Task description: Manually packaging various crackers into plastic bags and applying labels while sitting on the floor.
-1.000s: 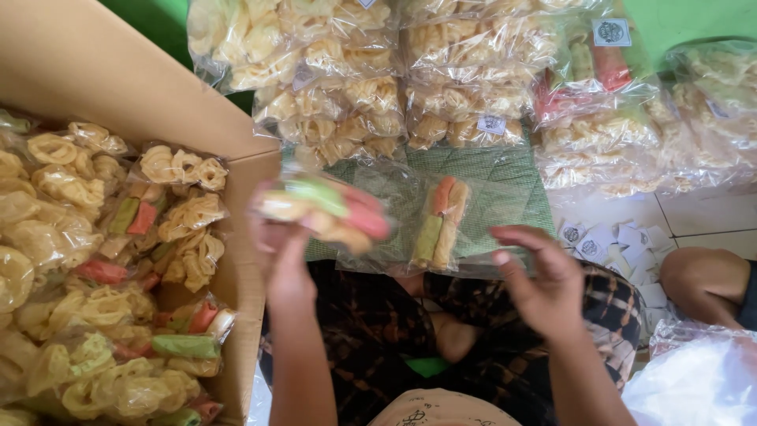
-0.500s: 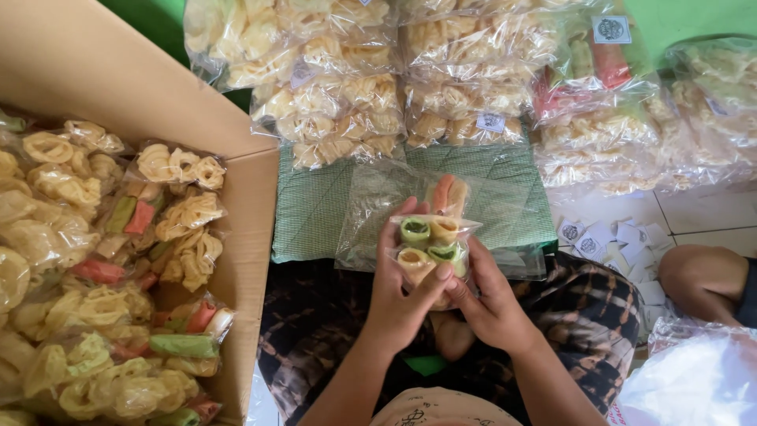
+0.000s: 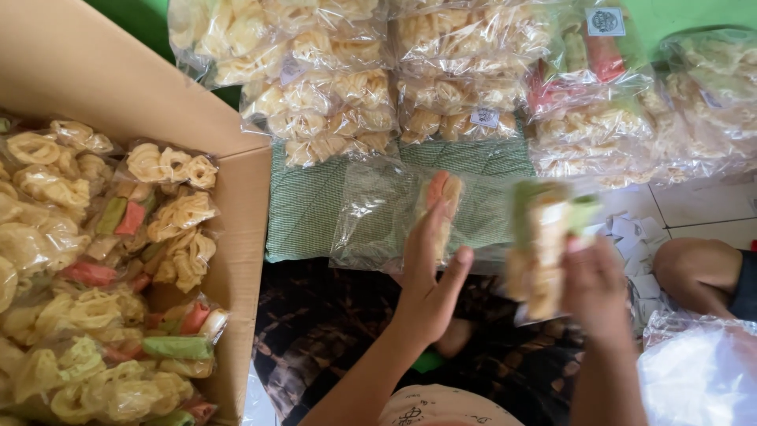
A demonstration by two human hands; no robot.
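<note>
Gripping a cracker stack (image 3: 544, 248), the right hand (image 3: 595, 288) sits beside the open left hand (image 3: 430, 284).

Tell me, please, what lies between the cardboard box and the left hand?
In the head view, a green cloth and a clear bag laid on it fill the stretch between the box and the left hand.

I see pale yellow crackers (image 3: 315, 102) in clear bags, some mixed with green and reddish-pink pieces. The box (image 3: 79, 71) is plain brown cardboard. A green cloth (image 3: 307, 205) with a fine check pattern lies in the middle. My right hand (image 3: 595, 288) holds a blurred stack of cream and green crackers (image 3: 544, 237). The floor tiles (image 3: 702, 205) are white.
</note>
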